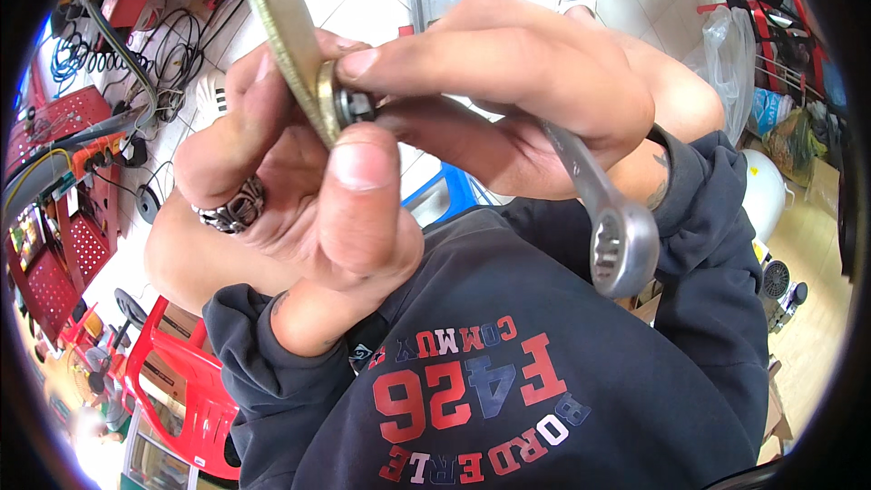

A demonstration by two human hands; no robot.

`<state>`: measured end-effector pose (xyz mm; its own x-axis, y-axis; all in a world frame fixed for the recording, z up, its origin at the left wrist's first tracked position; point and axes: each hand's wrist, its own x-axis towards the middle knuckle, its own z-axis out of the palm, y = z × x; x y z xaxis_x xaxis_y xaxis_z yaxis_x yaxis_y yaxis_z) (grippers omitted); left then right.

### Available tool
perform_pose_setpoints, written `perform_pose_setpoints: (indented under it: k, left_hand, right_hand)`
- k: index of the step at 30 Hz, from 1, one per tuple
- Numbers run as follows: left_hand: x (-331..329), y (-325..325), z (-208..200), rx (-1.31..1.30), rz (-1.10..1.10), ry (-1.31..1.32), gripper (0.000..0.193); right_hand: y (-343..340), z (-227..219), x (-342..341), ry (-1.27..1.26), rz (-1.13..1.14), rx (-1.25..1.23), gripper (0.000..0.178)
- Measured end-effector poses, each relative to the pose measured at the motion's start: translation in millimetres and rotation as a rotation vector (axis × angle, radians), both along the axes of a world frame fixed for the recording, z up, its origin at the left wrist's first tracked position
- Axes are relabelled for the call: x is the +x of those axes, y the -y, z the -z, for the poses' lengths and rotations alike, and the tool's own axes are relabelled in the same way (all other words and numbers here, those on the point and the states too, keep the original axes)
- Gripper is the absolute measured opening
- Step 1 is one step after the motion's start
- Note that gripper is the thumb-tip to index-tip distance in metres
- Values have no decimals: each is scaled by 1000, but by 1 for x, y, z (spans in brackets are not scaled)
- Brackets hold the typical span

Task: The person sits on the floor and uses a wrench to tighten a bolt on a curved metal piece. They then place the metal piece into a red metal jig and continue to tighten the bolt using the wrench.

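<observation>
My left hand (313,191), with a dark metal ring on one finger, pinches a flat brass-coloured metal piece (283,27) between thumb and fingers. At the lower end of that piece sits a small bolt (358,107) with a dark head and a round collar. My right hand (535,82) reaches in from the right, its fingertips touching the collar and bolt. Held in the same hand is a grey combination wrench (626,249), its toothed ring end hanging below the palm. The wrench's other end is hidden behind the fingers.
Beyond my hands, a dark-rimmed tray (413,0) with small parts lies on the tiled floor. A blue stool (440,195) shows beneath them. Cables (177,54) and red perforated racks (68,127) are at left, a red chair (195,390) at lower left, and a plastic bag (730,68) at right.
</observation>
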<state>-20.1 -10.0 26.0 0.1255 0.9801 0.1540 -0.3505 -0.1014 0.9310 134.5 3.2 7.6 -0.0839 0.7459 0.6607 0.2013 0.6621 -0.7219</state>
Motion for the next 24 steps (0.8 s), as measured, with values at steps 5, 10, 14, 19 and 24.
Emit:
perform_pose_setpoints:
  k: [5, 10, 14, 19, 24]
  left_hand:
    - [-2, 9, 6, 48, -10, -110, 38]
    - [-1, 2, 18, 124, -36, -86, 40]
    - [-7, -1, 21, 220, -15, -137, 42]
    - [-8, 1, 14, 239, -85, -370, 36]
    - [2, -3, 18, 66, -209, -430, 40]
  right_hand:
    - [1, -1, 5, 111, -67, 49, 35]
    - [1, 11, -1, 104, -118, 12, 37]
    - [2, 10, -2, 122, -125, 4, 34]
    - [-1, 9, -4, 124, -114, 74, 30]
    - [-8, 4, 0, 204, -95, 43, 33]
